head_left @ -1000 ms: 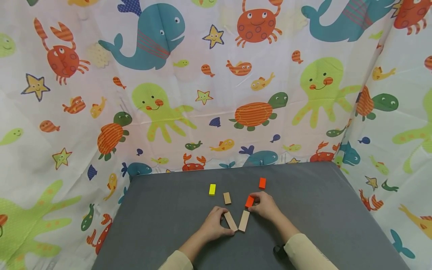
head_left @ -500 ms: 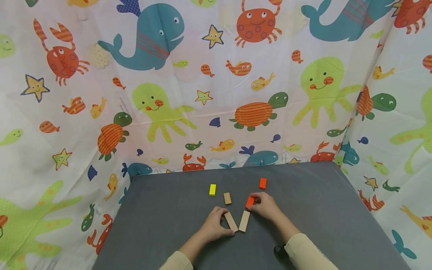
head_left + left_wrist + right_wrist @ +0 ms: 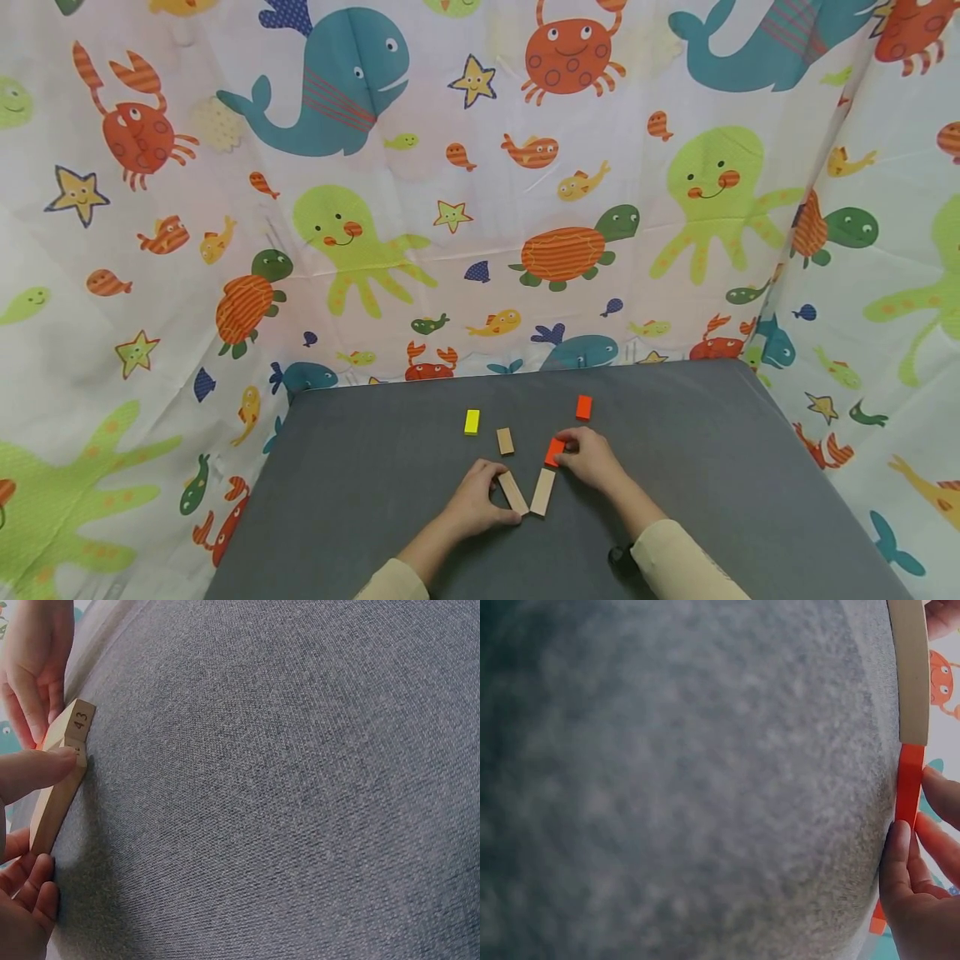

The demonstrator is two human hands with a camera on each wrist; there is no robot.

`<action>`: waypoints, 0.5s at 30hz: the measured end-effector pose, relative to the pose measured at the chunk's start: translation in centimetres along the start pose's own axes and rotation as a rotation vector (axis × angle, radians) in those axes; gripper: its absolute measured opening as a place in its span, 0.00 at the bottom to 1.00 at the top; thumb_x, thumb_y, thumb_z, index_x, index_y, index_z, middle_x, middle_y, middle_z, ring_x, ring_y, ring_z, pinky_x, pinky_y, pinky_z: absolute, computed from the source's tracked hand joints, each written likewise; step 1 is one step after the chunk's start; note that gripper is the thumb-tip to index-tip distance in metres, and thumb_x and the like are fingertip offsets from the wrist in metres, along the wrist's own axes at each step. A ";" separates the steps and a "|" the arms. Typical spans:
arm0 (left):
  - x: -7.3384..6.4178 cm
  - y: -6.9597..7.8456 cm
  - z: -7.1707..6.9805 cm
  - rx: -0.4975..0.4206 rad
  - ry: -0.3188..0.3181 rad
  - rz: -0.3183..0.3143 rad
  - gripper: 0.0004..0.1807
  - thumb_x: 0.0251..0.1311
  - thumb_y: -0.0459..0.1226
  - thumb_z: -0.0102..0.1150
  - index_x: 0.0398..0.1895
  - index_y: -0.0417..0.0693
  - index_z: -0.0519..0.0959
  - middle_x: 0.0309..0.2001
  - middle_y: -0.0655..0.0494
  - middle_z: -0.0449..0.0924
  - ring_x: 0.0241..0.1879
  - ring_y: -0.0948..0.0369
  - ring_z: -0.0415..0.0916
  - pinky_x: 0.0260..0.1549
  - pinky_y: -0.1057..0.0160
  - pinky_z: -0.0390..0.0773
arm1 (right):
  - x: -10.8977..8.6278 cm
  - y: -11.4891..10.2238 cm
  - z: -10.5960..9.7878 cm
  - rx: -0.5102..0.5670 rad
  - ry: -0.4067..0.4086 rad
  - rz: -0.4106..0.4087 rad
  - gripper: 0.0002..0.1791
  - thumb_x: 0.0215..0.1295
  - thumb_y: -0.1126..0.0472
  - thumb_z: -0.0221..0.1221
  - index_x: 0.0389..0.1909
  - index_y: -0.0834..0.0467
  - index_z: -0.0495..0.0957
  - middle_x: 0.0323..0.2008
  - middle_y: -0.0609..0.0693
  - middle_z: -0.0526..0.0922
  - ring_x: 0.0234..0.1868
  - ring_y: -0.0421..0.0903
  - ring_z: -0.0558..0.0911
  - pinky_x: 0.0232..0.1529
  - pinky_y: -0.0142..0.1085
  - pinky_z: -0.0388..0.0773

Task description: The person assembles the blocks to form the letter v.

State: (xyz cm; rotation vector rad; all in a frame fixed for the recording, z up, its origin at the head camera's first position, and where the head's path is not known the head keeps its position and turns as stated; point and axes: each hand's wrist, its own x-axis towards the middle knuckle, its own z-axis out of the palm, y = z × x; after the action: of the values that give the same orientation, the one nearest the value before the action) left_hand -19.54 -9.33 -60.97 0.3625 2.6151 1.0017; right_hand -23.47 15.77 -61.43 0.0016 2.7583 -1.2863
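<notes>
Two long wooden blocks form a V on the grey cloth, their near ends meeting. My left hand grips the left wooden block lengthwise, thumb at its near end and fingers at its far end. The right wooden block bears a printed 43 on its end in the left wrist view. With thumb and fingers, my right hand pinches an orange-red block at that block's far end. In the right wrist view the orange-red block lines up end to end with the wooden block.
Beyond the hands lie a short wooden block, a yellow block and a second orange-red block. A curtain printed with sea animals hangs behind the grey-covered table and along its sides.
The orange-red block in my right hand has shifted slightly toward me, up against the right wooden block's far end. My left hand keeps its place.
</notes>
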 end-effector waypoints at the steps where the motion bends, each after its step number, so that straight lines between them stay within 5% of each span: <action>1: 0.0 0.0 0.0 -0.002 0.000 0.001 0.42 0.40 0.48 0.84 0.61 0.50 0.76 0.52 0.59 0.71 0.47 0.61 0.70 0.46 0.55 0.75 | 0.0 -0.1 0.0 -0.001 0.001 0.002 0.19 0.59 0.62 0.72 0.51 0.58 0.84 0.45 0.52 0.84 0.44 0.48 0.80 0.50 0.49 0.79; 15: 0.0 -0.3 0.1 -0.005 0.002 0.011 0.42 0.40 0.48 0.84 0.61 0.51 0.76 0.51 0.60 0.70 0.46 0.62 0.70 0.45 0.57 0.75 | -0.4 -0.1 0.3 0.005 0.015 -0.026 0.17 0.58 0.62 0.72 0.48 0.59 0.85 0.41 0.52 0.83 0.41 0.46 0.79 0.45 0.45 0.79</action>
State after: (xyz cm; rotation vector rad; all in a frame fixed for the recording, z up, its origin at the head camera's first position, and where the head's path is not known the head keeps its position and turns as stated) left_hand -19.53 -9.51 -61.27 0.3755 2.6147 1.0131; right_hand -23.03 15.49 -61.46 -0.0239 2.7766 -1.3049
